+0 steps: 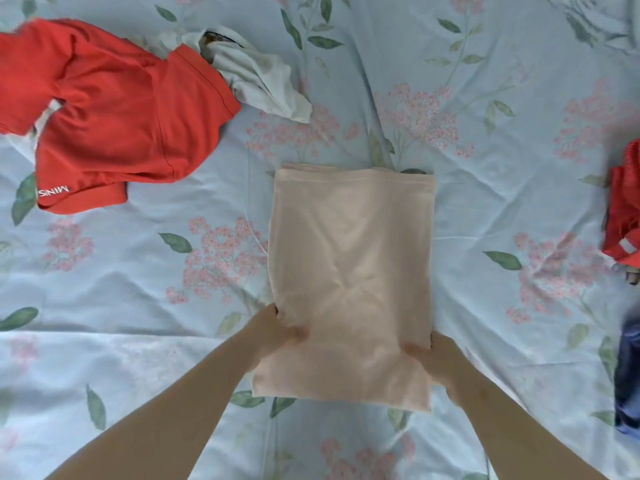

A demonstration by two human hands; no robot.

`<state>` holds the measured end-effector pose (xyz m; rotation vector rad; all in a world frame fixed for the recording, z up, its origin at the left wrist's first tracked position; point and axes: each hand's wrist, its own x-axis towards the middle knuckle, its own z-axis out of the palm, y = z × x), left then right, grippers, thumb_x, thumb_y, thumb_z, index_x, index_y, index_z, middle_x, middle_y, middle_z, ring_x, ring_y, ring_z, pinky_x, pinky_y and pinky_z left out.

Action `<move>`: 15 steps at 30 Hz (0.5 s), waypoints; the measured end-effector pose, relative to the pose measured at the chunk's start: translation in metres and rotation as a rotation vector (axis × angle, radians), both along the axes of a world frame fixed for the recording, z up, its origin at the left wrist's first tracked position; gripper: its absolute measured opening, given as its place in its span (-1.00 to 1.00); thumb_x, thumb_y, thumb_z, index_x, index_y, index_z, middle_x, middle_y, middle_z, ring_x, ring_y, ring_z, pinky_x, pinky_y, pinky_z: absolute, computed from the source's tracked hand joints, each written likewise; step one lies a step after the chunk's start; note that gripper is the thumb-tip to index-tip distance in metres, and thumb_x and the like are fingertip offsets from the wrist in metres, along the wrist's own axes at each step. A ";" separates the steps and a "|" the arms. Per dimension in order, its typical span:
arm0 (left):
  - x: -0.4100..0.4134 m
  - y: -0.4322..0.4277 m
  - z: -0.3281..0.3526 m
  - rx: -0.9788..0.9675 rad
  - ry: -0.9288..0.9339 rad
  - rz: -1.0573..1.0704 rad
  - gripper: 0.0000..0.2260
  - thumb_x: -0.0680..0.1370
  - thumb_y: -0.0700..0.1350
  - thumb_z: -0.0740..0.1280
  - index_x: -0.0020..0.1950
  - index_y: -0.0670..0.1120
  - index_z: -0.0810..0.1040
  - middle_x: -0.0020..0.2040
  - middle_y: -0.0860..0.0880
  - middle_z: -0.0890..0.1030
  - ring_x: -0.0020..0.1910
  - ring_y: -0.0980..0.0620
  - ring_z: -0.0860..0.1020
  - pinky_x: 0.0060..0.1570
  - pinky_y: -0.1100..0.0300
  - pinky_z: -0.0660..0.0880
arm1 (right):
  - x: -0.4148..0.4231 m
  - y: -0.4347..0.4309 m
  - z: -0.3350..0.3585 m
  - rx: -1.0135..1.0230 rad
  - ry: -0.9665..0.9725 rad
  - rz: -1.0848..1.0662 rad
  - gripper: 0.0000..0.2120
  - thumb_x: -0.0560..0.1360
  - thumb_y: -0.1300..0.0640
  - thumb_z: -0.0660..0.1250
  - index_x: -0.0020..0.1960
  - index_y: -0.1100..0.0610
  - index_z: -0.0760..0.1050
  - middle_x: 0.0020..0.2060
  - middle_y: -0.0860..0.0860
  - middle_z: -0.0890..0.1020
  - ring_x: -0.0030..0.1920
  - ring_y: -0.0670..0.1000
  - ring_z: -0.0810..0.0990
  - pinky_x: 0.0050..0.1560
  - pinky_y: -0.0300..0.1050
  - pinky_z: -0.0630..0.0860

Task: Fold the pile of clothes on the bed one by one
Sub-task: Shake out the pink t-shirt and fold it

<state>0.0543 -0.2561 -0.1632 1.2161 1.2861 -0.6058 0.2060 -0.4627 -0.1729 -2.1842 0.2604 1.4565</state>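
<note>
A pale peach garment (pixel 349 265) lies folded into a long rectangle in the middle of the bed. My left hand (pixel 277 332) pinches its left edge near the lower end, thumb on top. My right hand (pixel 438 365) grips the right edge a little lower, thumb on top and fingers under the cloth. A crumpled red shirt (pixel 117 119) with white lettering lies at the upper left, on top of a whitish garment (pixel 263 77).
The bed sheet (pixel 138 289) is light blue with pink flowers and green leaves. At the right edge sit a red piece of clothing (pixel 625 209) and, below it, a dark blue one (pixel 628 372), both cut off by the frame.
</note>
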 end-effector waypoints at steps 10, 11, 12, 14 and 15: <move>0.036 0.035 -0.032 0.154 -0.109 0.404 -0.64 0.46 -0.03 0.46 0.15 -0.17 0.50 -0.11 -0.04 0.60 -0.26 0.01 0.55 -0.37 0.35 0.50 | 0.045 0.058 -0.024 0.226 -0.111 -0.444 -0.86 0.47 0.15 0.41 -0.05 0.20 0.54 -0.20 0.08 0.61 -0.24 0.06 0.56 -0.06 -0.03 0.55; 0.036 0.035 -0.033 0.143 -0.118 0.397 -0.64 0.46 -0.04 0.46 0.16 -0.19 0.50 -0.09 -0.05 0.61 -0.24 0.00 0.56 -0.33 0.33 0.54 | 0.046 0.061 -0.022 0.240 -0.101 -0.430 -0.88 0.47 0.18 0.40 -0.04 0.20 0.54 -0.11 0.12 0.64 -0.19 0.08 0.57 0.08 0.03 0.55; 0.035 0.035 -0.032 0.117 -0.132 0.416 -0.63 0.46 -0.06 0.46 0.18 -0.20 0.50 -0.04 -0.08 0.63 -0.15 -0.05 0.60 -0.17 0.23 0.59 | 0.046 0.062 -0.019 0.250 -0.095 -0.415 -0.94 0.47 0.21 0.39 -0.08 0.19 0.54 -0.02 0.17 0.65 -0.13 0.10 0.58 0.18 0.09 0.52; 0.033 0.035 -0.023 0.095 -0.165 0.453 -0.69 0.46 -0.10 0.46 0.13 -0.19 0.53 0.02 -0.13 0.64 -0.02 -0.12 0.62 0.07 0.01 0.57 | 0.049 0.063 -0.006 0.252 -0.106 -0.382 -0.95 0.48 0.23 0.38 -0.16 0.15 0.53 0.10 0.24 0.61 -0.03 0.16 0.60 0.25 0.20 0.45; 0.033 0.036 -0.015 0.107 -0.181 0.455 -0.75 0.47 -0.10 0.46 0.06 -0.17 0.54 0.02 -0.14 0.64 0.01 -0.15 0.62 0.12 -0.05 0.55 | 0.051 0.063 0.001 0.267 -0.116 -0.377 -0.95 0.48 0.23 0.38 -0.16 0.15 0.54 0.11 0.25 0.61 -0.01 0.17 0.61 0.25 0.21 0.46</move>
